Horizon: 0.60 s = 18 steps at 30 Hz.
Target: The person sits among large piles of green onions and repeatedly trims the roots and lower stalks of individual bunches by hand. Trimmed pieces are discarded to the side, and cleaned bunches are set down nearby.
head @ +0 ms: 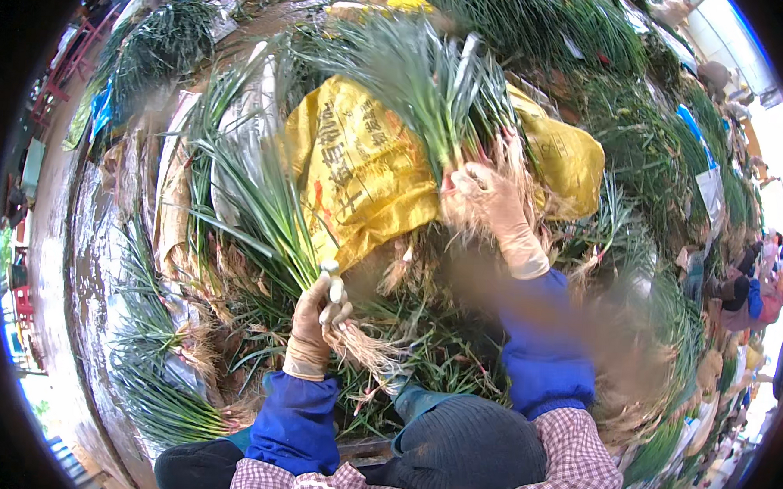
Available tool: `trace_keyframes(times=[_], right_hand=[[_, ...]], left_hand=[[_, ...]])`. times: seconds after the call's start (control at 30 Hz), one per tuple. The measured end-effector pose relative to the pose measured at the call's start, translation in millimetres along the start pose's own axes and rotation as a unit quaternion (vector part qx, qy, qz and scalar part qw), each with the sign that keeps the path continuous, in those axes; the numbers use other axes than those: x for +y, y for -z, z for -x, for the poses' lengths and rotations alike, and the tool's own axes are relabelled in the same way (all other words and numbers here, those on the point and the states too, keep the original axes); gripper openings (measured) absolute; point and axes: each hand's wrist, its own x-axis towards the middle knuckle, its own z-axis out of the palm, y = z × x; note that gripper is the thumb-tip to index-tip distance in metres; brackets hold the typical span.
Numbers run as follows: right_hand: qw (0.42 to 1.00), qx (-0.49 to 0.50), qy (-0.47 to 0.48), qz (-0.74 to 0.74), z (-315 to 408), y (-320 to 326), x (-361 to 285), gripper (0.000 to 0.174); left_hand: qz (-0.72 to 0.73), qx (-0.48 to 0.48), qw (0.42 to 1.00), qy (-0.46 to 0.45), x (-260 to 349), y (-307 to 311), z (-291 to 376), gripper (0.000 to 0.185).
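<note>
My left hand (318, 319), in a soiled pale glove, grips a small bunch of green leafy stalks (294, 241) near its base, with pale roots hanging out at the right. A larger leafy bunch (448, 111) lies over a yellow woven sack (368, 172). My right hand (484, 189), gloved likewise, has its fingers curled at the reddish base of that bunch, above its roots. The yellow sack bears printed writing. Beneath my hands lie loose green leaves and rooted stalks (452, 356).
Bundles of rooted stalks (160, 391) lie at the left by a wet floor strip (91, 311). Large leafy heaps (653, 150) fill the right and top. My bent knees (475, 441) are close below. Other people (752, 296) sit at the far right. A brownish blur covers part of my right sleeve.
</note>
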Motion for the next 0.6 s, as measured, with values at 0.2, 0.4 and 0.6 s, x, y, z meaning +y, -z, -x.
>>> trace_keyframes(times=[0.2, 0.4, 0.6], right_hand=[[0.926, 0.16, 0.102, 0.326, 57.4, 1.7, -26.1, 0.03], [0.859, 0.236, 0.138, 0.433, 52.3, -28.4, -19.7, 0.015], [0.799, 0.227, 0.124, 0.543, 47.8, -28.5, -9.5, 0.02]], left_hand=[[-0.086, 0.041, 0.995, -0.036, -29.2, -28.2, -14.6, 0.019], [-0.098, 0.038, 0.993, -0.045, -51.0, -53.4, -25.7, 0.015], [-0.138, 0.032, 0.989, -0.045, -58.1, -54.1, -44.5, 0.011]])
